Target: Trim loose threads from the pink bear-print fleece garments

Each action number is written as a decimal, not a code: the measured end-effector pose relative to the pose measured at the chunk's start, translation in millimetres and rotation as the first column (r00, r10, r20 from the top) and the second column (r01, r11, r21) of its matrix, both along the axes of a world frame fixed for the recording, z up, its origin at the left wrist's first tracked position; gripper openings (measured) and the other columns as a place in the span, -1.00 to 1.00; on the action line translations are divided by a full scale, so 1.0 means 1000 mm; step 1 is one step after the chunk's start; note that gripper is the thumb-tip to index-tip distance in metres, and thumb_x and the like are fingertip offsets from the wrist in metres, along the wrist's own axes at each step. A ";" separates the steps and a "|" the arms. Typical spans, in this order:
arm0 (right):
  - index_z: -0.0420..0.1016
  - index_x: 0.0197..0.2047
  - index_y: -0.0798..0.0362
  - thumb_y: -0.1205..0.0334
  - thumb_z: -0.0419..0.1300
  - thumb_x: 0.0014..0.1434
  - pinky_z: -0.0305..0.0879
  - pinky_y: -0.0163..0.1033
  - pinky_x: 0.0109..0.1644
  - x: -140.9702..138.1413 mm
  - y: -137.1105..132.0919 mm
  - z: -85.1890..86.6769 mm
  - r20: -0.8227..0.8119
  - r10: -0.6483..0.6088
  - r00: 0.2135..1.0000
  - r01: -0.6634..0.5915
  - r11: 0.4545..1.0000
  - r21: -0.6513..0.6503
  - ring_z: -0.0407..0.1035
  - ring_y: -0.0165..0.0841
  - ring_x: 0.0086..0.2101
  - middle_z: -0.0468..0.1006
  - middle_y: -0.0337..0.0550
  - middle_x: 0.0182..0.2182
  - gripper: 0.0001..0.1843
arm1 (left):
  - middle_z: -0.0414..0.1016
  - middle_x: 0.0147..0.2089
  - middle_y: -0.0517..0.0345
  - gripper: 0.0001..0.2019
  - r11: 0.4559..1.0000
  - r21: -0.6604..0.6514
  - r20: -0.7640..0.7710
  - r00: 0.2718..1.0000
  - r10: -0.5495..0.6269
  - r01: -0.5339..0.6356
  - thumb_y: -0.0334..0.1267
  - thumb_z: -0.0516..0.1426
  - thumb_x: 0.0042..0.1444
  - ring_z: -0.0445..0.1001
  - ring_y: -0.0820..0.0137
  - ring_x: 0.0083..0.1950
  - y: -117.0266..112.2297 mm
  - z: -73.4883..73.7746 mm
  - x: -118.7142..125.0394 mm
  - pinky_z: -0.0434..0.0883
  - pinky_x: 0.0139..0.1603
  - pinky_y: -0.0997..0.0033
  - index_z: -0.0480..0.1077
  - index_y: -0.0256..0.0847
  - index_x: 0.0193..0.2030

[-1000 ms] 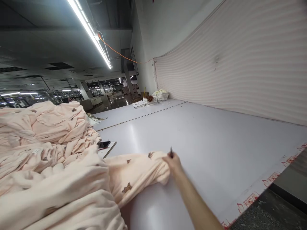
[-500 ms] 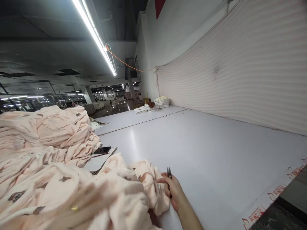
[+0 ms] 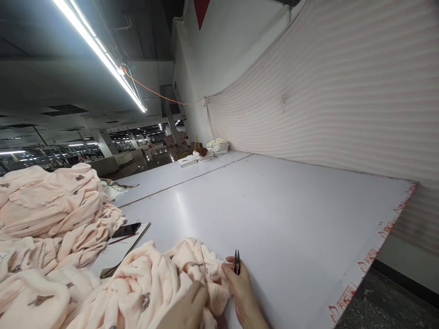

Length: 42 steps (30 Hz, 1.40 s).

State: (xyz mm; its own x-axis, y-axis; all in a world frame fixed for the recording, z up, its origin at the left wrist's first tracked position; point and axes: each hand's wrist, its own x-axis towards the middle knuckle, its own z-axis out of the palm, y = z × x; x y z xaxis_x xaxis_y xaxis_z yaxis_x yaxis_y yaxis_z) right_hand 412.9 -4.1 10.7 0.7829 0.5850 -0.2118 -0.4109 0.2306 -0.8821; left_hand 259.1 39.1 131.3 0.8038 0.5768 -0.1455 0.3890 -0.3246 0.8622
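Note:
Soft pale-pink fleece fabric (image 3: 147,274) with small brown printed figures lies bunched up in front of me. My left hand (image 3: 190,304) is on its near side, with curled fingers gripping a fold; the fingertips are partly hidden. At the fabric's right end my right hand (image 3: 242,288) holds dark thread snips (image 3: 237,262), their two pointed blades sticking up past the fingers. The thumb and fingers of this hand also touch the fabric's edge. The two hands are close together.
A larger heap of the same pink fabric (image 3: 51,196) rises at the left. Beside it a black phone (image 3: 126,230) lies on papers (image 3: 106,251). Folded white cloth stacks (image 3: 217,146) stand at the far end of the white table (image 3: 274,219). A striped cloth (image 3: 308,100) hangs along the right.
My left hand has come from the lower left, across the fabric, to beside my right hand. The view has swung a little to the right. The snips stay in my right hand.

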 end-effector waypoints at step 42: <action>0.57 -0.14 -0.07 0.22 0.13 0.19 0.37 -0.39 -0.27 -0.002 -0.050 0.091 0.815 0.302 0.494 -0.258 0.947 -0.194 0.46 -0.34 -0.31 0.55 -0.16 -0.29 -0.78 | 0.51 0.03 0.07 -0.66 0.965 -0.261 0.284 0.957 0.057 0.020 -0.24 0.07 0.07 0.36 0.17 0.11 0.009 -0.010 0.013 0.24 0.18 0.20 0.40 -0.20 0.00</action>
State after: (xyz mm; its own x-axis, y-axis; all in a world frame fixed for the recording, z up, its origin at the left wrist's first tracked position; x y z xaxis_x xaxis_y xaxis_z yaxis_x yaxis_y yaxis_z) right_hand 411.3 -54.5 102.1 0.4120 0.8141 0.4093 0.4699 0.1950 -0.8609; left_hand 272.6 48.1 121.7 0.8231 0.5651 -0.0566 0.1168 -0.0709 0.9906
